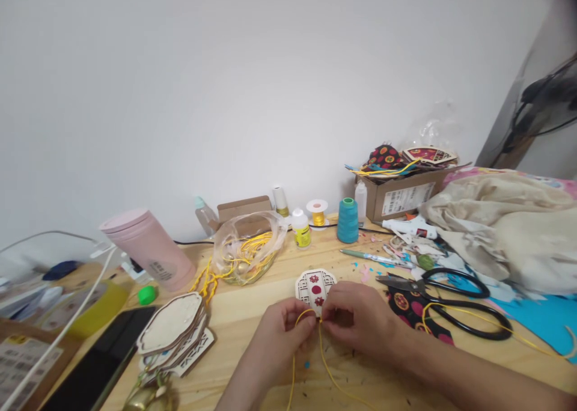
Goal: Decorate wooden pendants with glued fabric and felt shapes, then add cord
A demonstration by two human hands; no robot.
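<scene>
A pale wooden cut-out panel (316,290) with red flower shapes lies on the table, its lower edge at my fingertips. My left hand (288,327) is closed in a pinch at the panel's lower left, on a yellow cord (293,372) that loops over the thumb. Against the panel's lower right, my right hand (354,315) is also pinched, with the cord at its fingertips. Two strands hang down toward the table's near edge. The exact spot where cord and panel meet is hidden by the fingers.
Black-handled scissors (424,288) lie at right on patterned fabric (401,303). Behind stand a glue bottle (300,229), a teal thread cone (347,222) and a cardboard box (401,197). At left are stacked wooden panels (171,327), a phone (97,369) and a pink cup (151,252).
</scene>
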